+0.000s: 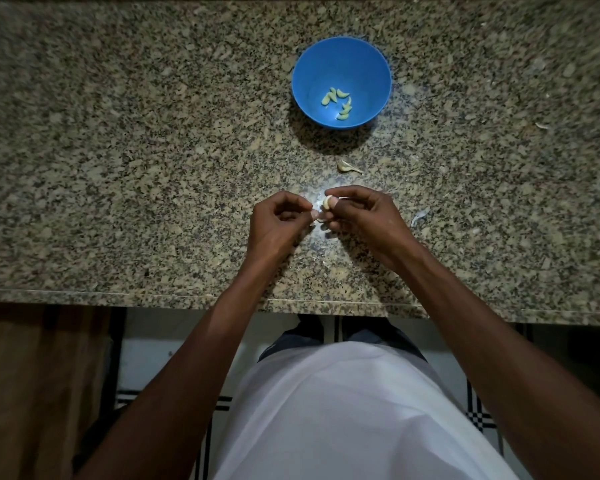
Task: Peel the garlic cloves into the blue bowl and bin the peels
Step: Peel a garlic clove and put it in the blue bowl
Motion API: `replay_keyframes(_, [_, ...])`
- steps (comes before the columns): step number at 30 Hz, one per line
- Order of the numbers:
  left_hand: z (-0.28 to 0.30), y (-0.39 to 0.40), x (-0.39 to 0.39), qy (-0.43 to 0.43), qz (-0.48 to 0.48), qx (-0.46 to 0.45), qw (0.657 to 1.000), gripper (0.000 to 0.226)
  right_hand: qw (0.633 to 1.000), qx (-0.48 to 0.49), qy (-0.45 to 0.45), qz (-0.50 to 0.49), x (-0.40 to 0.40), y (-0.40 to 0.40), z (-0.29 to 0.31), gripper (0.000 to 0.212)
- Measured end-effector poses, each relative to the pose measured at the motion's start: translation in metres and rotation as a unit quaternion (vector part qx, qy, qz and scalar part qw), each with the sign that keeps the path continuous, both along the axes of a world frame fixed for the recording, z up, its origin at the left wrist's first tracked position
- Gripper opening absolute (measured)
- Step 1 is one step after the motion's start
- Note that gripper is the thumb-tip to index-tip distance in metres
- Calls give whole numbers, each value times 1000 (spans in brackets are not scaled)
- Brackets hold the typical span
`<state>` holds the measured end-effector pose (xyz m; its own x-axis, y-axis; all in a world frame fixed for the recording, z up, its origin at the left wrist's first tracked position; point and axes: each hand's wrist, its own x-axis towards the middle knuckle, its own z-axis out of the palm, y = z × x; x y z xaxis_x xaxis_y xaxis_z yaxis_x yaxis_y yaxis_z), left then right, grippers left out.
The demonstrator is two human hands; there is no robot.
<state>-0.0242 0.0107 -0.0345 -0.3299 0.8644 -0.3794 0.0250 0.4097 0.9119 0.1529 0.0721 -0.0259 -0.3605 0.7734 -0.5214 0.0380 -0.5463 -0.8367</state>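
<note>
Above the counter (118, 168), both hands' fingers (329, 202) pinching one garlic clove (326, 201), no writing.

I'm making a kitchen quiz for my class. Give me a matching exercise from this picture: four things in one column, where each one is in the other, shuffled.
Things:
1. peeled cloves
2. blue bowl
3. garlic clove
4. loose peel

Places:
A. pinched in the right hand
B. on the counter, right of the hands
C. on the counter, beyond the hands
D. inside the bowl

Pairs: 1-D, 2-C, 3-A, 4-B
</note>
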Motion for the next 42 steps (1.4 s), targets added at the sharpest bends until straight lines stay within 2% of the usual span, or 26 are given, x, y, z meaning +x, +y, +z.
replay_keyframes(6, [5,2,0,-17,-40,53,998,24,1000,15,8,4,-2,0,0,20])
replay_keyframes(14, [5,4,-2,-86,-45,41,994,15,999,43,5,9,-1,0,-4,29])
replay_keyframes(20, [2,3,0,-108,-24,24,994,21,998,-4,55,3,-3,-11,-11,23])
replay_keyframes(24, [-1,2,-2,-82,-35,18,996,23,1000,8,14,6,-3,-12,-13,24])
replay_keyframes(28, [-1,1,-3,-97,-41,25,994,27,999,21,-24,26,-3,-7,-8,23])
replay_keyframes(33, [-5,5,1,-56,25,18,998,16,989,99,-95,56,-11,-8,0,25])
replay_keyframes(37, [-9,9,10,-72,69,2,995,17,996,70,-50,15,-15,-12,0,24])
replay_keyframes(42, [-7,9,14,-116,58,-3,991,22,999,-12,-18,-32,-13,-11,-2,25])
